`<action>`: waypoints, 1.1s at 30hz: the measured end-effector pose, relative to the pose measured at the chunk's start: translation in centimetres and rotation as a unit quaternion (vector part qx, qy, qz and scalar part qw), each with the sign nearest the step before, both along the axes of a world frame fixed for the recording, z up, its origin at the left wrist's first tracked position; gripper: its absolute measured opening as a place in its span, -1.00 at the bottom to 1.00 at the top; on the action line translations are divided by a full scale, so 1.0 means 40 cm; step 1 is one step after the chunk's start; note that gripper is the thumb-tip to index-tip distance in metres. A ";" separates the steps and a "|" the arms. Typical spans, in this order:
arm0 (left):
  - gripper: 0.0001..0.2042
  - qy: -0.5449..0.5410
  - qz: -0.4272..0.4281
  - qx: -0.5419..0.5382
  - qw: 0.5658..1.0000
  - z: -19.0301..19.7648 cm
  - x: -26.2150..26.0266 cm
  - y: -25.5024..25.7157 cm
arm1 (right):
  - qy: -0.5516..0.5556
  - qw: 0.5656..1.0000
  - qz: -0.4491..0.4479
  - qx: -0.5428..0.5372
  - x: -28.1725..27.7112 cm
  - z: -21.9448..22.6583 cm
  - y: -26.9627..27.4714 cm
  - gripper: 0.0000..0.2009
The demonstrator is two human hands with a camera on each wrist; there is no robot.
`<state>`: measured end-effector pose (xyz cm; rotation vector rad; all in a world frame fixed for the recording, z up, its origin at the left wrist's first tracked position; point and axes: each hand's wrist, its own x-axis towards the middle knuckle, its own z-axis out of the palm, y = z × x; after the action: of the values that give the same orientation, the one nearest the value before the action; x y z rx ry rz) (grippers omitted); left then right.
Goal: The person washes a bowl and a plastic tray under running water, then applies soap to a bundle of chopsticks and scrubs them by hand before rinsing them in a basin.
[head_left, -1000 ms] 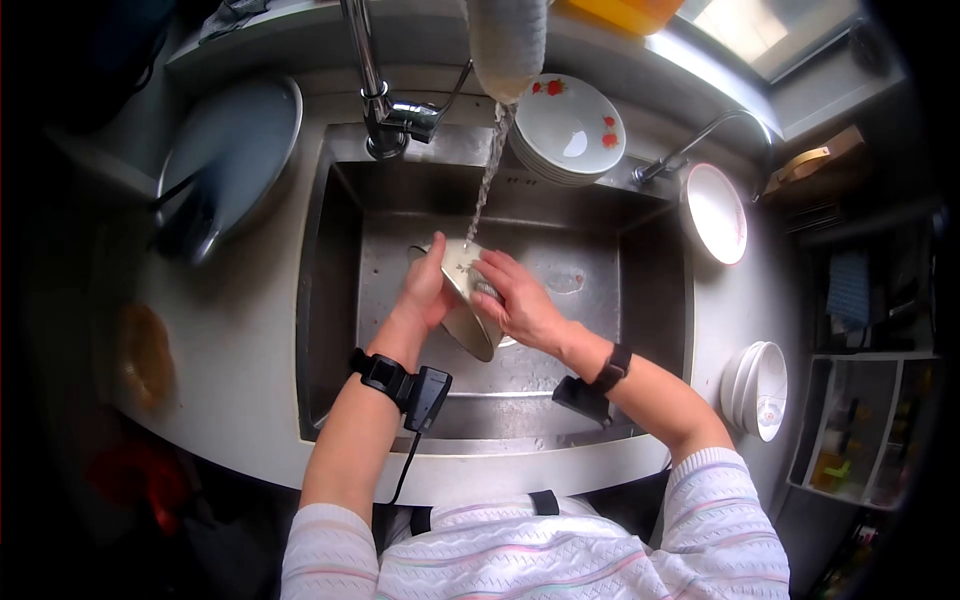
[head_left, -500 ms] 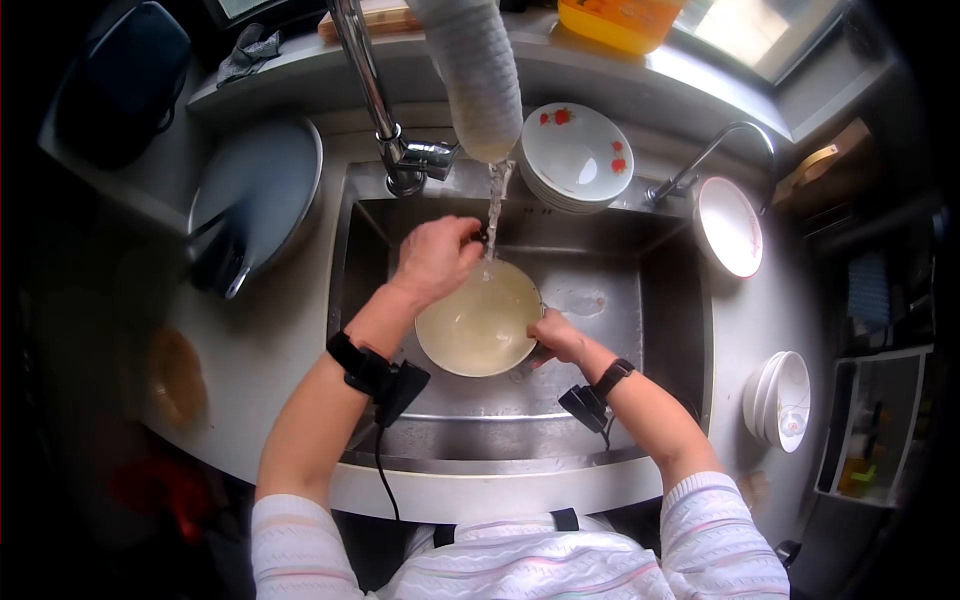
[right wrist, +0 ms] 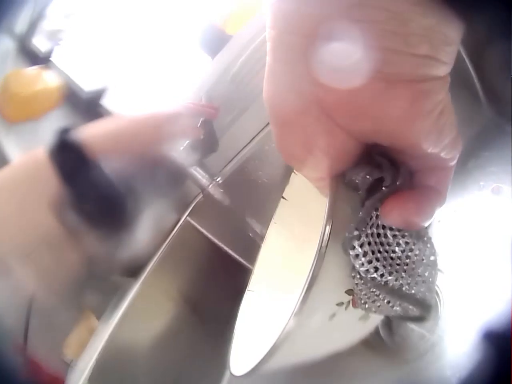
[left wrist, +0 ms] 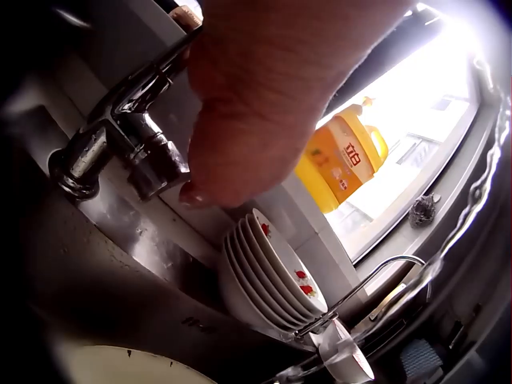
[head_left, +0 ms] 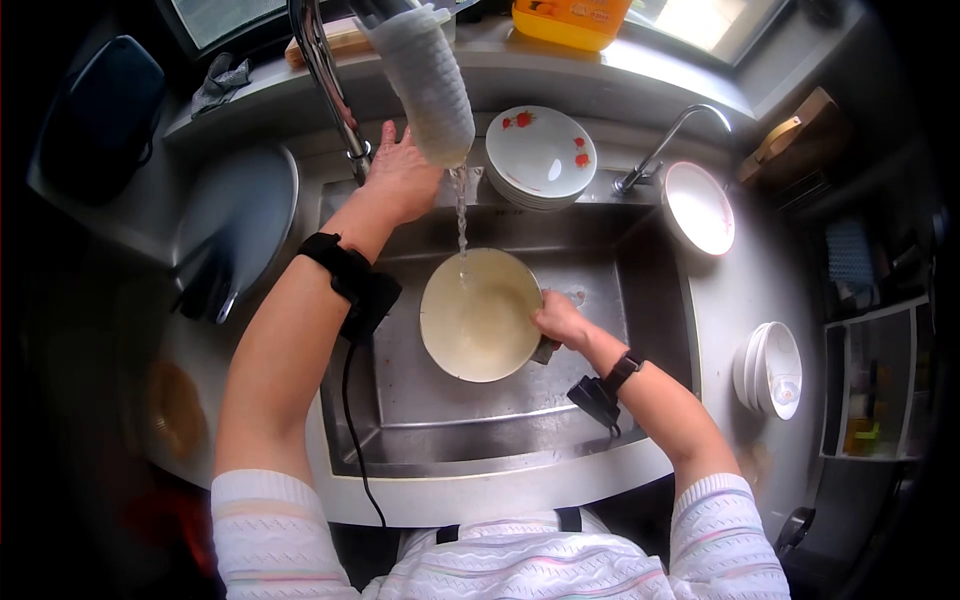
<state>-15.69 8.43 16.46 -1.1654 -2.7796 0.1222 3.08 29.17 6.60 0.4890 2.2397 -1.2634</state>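
Note:
My right hand grips the side of a cream enamel bowl with a dark rim, held over the sink under the running water. A grey mesh scrubbing cloth is bunched in the same hand, against the bowl's outer wall, where a small flower print shows. My left hand reaches to the tap, its fingers extended beside the tap body. In the left wrist view that hand is right at the tap's lever; its fingertips are partly hidden.
The steel sink lies below. Behind it stand stacked flowered plates and a white sleeve on the spout. At right are a thin curved tap, a pink-rimmed bowl and small bowls. A large lid lies left.
My left hand has left the bowl and moved up to the tap. The bowl has turned from tilted on edge to facing upward, with my right hand now at its right side.

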 end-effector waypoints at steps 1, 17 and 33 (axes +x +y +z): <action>-0.63 -0.016 0.005 -0.013 1.000 0.012 0.006 0.002 | -0.007 1.000 -0.023 -0.006 0.003 0.008 -0.002 -0.66; -0.48 -0.120 0.153 0.092 0.976 0.083 0.081 0.023 | 0.368 0.868 0.167 0.288 0.074 0.159 -0.031 -0.44; -0.38 -0.279 0.088 0.255 0.922 -0.067 0.461 -0.169 | 0.517 0.838 0.113 0.134 0.152 0.305 0.002 -0.62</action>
<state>2.75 1.65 13.79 -0.9101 -3.0620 -1.0083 9.17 29.27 18.81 -0.5287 3.2426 -1.2274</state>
